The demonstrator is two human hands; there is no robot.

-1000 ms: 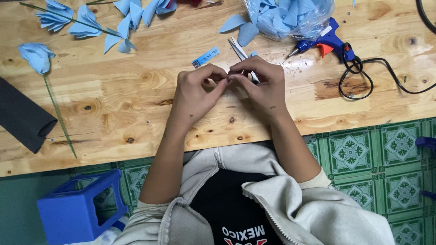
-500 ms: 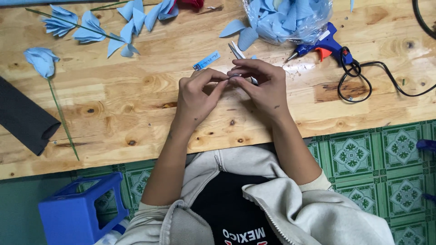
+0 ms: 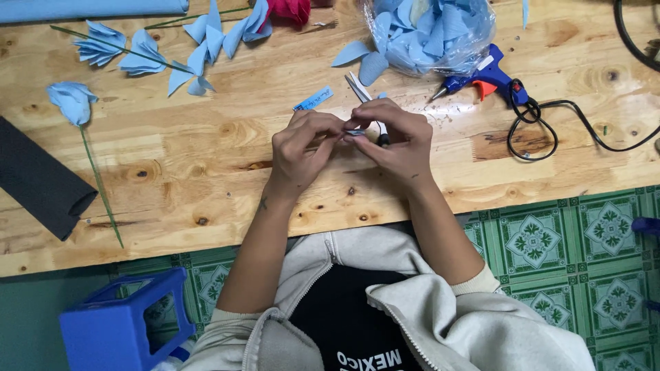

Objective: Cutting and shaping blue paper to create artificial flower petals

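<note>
My left hand (image 3: 300, 146) and my right hand (image 3: 393, 139) meet above the middle of the wooden table (image 3: 206, 185). Their fingertips pinch a small blue piece (image 3: 355, 132) between them. Most of that piece is hidden by the fingers. Scissors (image 3: 363, 96) lie on the table just behind my right hand, partly covered by it. A small blue strip (image 3: 313, 98) lies behind my left hand.
A blue glue gun (image 3: 481, 77) with a black cord (image 3: 550, 127) lies at the right. A clear bag of blue petals (image 3: 430, 31) stands at the back. Blue paper flowers (image 3: 124, 51) and a stemmed blue bud (image 3: 72, 102) lie left, beside a dark roll (image 3: 38, 180). A blue stool (image 3: 127, 326) stands below.
Both hands stay together on the small blue piece, with only slight finger movement. The view has shifted a little.
</note>
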